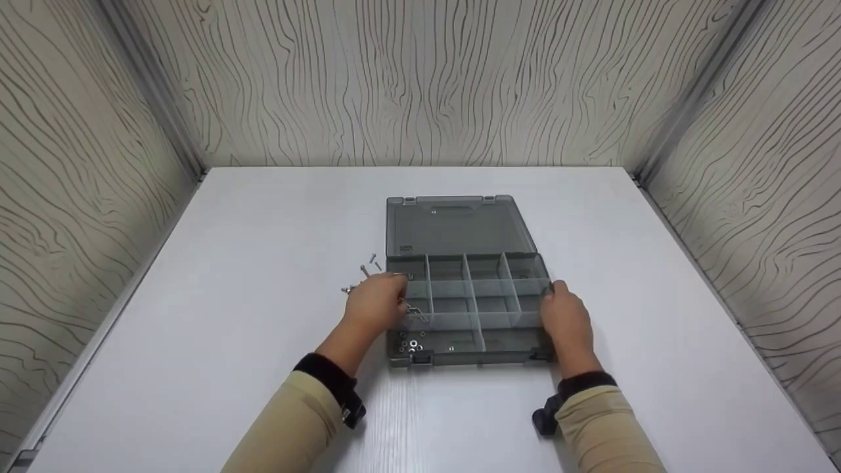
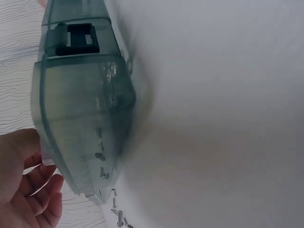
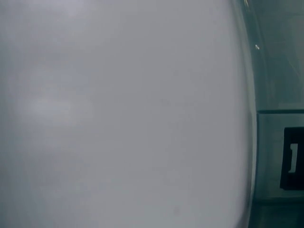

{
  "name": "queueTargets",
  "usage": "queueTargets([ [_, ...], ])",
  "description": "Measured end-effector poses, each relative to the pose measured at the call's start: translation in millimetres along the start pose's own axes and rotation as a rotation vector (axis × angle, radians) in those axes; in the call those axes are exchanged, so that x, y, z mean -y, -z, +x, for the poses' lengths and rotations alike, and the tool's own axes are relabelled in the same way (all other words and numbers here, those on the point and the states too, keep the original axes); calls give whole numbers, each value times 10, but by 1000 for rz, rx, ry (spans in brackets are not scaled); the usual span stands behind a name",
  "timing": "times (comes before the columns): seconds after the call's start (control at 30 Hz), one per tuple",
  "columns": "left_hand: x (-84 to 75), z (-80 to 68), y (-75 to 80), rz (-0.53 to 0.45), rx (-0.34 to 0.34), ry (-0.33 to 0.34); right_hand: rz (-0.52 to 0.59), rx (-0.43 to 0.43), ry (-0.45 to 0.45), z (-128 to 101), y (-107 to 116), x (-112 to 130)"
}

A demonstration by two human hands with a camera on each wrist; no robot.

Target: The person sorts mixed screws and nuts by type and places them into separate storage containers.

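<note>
Grey see-through organizer box (image 1: 470, 309) sits mid-table (image 1: 230, 276), lid (image 1: 456, 226) flipped flat open away from me. Inside: divided compartments, small nuts (image 1: 412, 345) in the near-left one, black latches on the front edge. My left hand (image 1: 376, 303) is at the box's left wall, fingers loosely curled; can't tell if it grips anything. My right hand (image 1: 565, 322) rests against the right wall, thumb on the rim. Loose screws (image 1: 368, 269) lie on the table just left of the box.

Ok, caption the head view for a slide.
Two hands at the sides of an open compartment box on a white table.
</note>
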State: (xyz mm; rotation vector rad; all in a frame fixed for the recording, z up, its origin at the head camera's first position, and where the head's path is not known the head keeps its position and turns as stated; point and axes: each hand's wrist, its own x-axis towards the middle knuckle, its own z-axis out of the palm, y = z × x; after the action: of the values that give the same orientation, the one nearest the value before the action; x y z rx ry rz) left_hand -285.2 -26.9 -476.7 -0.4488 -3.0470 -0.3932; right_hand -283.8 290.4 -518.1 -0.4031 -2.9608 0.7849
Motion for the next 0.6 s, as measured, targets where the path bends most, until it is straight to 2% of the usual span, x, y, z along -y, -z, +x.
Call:
queueTargets([
  [0.23, 94, 10, 6, -28, -60, -17, 4, 13, 0, 3, 3, 0],
  [0.37, 209, 26, 24, -52, -126, 60, 4, 28, -10, 7, 2, 6],
  [0.5, 404, 47, 16, -61, -176, 167, -4, 22, -7, 6, 3, 6],
  [0.6, 564, 53, 16, -75, -182, 253, -6, 11, 2, 6, 4, 7],
])
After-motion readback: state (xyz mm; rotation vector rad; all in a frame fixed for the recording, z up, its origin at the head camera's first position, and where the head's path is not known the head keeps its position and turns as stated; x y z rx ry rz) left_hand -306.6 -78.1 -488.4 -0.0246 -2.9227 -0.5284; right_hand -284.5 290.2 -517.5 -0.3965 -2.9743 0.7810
